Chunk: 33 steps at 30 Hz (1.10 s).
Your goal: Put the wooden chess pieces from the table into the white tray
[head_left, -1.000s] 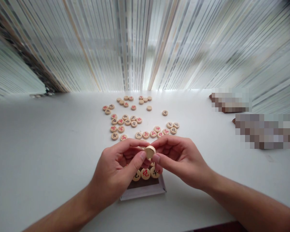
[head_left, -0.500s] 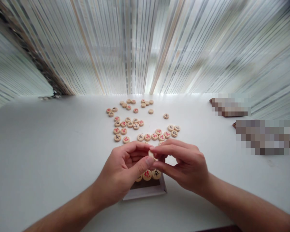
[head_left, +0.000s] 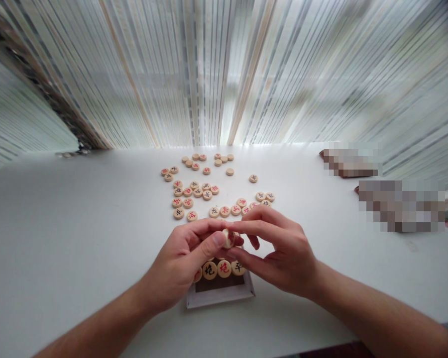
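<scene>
Two bare hands meet low over the middle of a white worktop [head_left: 78, 248], fingers curved toward each other. The left hand [head_left: 188, 251] grips a small round wooden disc [head_left: 228, 238] at its fingertips, the thumb pressed on its near side; the disc is tipped up on edge, with a trace of red marking on the face turned to the right. The right hand [head_left: 280, 248] is partly spread, its index fingertip just above the disc and its thumb just below; whether it also grips the disc cannot be told.

Beneath the hands, toward the near edge of the worktop, sits a shallow box [head_left: 220, 299] with a pale rim and a dark bottom. A row of larger-looking discs lies in it, among them a black-lettered disc [head_left: 209, 270] and, touching its right side, a red-lettered disc [head_left: 224, 269]. The fingers hide the box's far part.

Beyond the hands, many loose discs [head_left: 197, 193] lie flat in clusters reaching toward the far edge, some lettered in red, some in black, a few with plain tops. One plain disc [head_left: 230, 172] lies apart, as does one black-marked disc [head_left: 253, 178] to its right.

Near the right edge are two pixelated objects [head_left: 399, 205]. A striped curtain [head_left: 194, 74] hangs along the far edge.
</scene>
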### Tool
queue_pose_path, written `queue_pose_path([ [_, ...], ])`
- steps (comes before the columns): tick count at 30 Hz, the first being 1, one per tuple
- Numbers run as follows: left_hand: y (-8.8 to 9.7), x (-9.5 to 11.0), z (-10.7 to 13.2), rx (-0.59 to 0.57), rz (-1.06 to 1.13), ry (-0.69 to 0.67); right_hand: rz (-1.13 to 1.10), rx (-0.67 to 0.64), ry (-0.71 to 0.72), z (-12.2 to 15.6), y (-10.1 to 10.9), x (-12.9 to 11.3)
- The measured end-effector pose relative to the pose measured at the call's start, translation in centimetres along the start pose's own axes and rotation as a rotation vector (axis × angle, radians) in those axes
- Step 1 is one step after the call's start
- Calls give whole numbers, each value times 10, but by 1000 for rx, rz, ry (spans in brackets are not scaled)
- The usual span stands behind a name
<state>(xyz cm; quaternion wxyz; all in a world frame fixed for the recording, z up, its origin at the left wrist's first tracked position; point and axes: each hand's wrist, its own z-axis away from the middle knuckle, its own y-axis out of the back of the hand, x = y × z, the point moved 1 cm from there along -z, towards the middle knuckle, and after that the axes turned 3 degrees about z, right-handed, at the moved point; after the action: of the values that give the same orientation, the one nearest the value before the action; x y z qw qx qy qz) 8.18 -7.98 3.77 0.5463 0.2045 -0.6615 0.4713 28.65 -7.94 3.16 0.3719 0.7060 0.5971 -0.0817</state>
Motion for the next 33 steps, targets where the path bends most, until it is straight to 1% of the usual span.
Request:
queue_pose_path([
  [6, -2, 1, -2, -7, -59, -3, -9, -24, 27, -1, 0, -1],
  [9, -3, 3, 0, 8, -172, -29, 14, -17, 36, -2, 0, -2],
  [11, 0, 6, 2, 45, -286, -85, 22, -14, 30, -2, 1, -2],
  [15, 13, 21, 4, 176, -489, -243, 3, -21, -10, -2, 4, -5],
  [17, 20, 32, 4, 212, -545, -292, -5, -35, -26, -1, 5, -7],
  [20, 26, 47, 7, 202, -644, -301, -5, -80, -36, -1, 4, -12],
  [23, 27, 54, 16, 172, -822, -296, 1, -138, -23, -1, 1, -17],
  [25, 30, 53, 24, 169, -928, -291, 3, -180, -15, 0, -1, -21],
  [27, 37, 48, 30, 188, -980, -298, -7, -231, -23, 1, -4, -25],
  [30, 54, 33, 31, 233, -994, -321, -32, -301, -18, 5, -12, -32],
  [33, 66, 18, 24, 288, -963, -379, 5, -355, 17, 10, -22, -35],
])
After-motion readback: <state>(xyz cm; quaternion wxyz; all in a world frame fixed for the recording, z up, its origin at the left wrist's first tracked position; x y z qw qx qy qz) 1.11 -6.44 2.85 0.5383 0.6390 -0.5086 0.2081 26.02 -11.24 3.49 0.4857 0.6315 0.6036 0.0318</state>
